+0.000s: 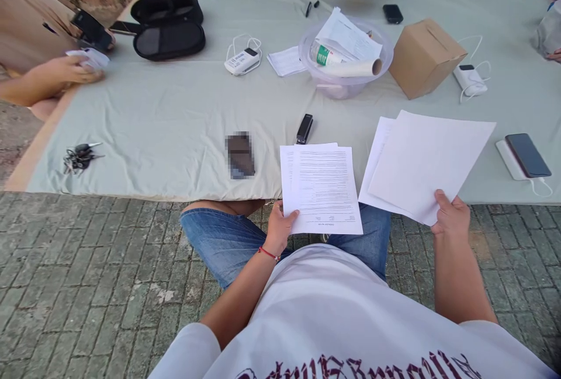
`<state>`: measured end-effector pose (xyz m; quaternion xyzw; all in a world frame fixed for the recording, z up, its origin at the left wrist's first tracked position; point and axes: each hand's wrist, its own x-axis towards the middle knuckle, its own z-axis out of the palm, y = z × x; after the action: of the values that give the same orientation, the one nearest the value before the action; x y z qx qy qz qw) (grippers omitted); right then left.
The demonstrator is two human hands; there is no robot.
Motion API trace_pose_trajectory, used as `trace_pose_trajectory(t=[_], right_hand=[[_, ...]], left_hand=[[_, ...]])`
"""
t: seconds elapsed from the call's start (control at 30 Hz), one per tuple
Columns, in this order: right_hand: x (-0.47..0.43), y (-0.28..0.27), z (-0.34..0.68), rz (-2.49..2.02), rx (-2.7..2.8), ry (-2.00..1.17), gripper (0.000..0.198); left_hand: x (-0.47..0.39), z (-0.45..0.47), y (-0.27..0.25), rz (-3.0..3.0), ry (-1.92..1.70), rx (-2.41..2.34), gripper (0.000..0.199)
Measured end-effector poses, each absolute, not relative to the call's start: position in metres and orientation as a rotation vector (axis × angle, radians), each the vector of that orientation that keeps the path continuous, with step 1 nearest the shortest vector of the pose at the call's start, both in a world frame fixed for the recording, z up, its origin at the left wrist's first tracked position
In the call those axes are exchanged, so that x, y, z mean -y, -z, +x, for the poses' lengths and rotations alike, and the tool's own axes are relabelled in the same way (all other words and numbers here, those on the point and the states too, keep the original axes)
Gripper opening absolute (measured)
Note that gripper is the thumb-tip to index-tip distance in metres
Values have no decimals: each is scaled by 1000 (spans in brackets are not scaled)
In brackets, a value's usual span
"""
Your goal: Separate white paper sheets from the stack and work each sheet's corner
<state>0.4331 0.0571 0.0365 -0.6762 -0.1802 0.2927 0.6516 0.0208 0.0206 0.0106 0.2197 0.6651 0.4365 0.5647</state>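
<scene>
My left hand [281, 224] is closed on the lower left corner of some printed sheets [328, 186], thumb on top; their text faces up. My right hand [449, 214] pinches the lower right corner of blank-looking white sheets [432, 160], fanned a little so that a lower one shows at the left. Both lots of paper reach from above my lap over the table's near edge, with a narrow gap between them. A black stapler [304, 128] lies just beyond the printed sheets. Left of them is a dark object [241, 155], blurred by pixels.
A clear plastic basin [346, 84] holds papers, a bottle and a roll. Beside it stands a cardboard box [425, 58]. A phone on a white power bank [528, 156] lies right, keys [81, 157] left. An open black case [169, 25] is farther back. Other people's hands [72, 69] are around the table.
</scene>
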Motion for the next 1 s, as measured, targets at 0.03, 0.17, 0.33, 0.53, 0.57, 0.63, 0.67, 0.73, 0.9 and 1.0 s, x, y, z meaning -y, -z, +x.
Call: trace_pose_trajectory(t=[0.03,0.17,0.33,0.53,0.57,0.63,0.67,0.73,0.9,1.0], right_hand=[[-59,-40,432,-1495,409,-632,39],[-63,-41,408,-1445,438,-759,43],[-52,-19,345,-1595,609,-1279,44],[-36,-1,296,-1662,932,-1390,42],[-35,0,296,-1697,979,-1360,42],[-35,0,301,-1789,1063,-1279,41],[-36,0,307,-1835,1099,-1231,40],[-39,-1,322,-1902,1137,-1125,40],[-50,-9,365,-1937,969,-938,40],[-55,-18,382,-1879,788,-949,42]], left_hand=[[-20,21,-10,507,-1030,-1570,57],[-19,21,-13,500,-1019,-1513,54],[-17,26,-19,426,-1021,-1370,55],[-14,33,-20,388,-1032,-1314,55],[-14,33,-19,414,-1031,-1327,54],[-14,34,-17,434,-1044,-1353,52],[-15,34,-16,425,-1056,-1357,52],[-17,35,-13,395,-1081,-1348,51],[-21,37,-10,340,-1094,-1354,51],[-21,35,-7,299,-1092,-1351,53]])
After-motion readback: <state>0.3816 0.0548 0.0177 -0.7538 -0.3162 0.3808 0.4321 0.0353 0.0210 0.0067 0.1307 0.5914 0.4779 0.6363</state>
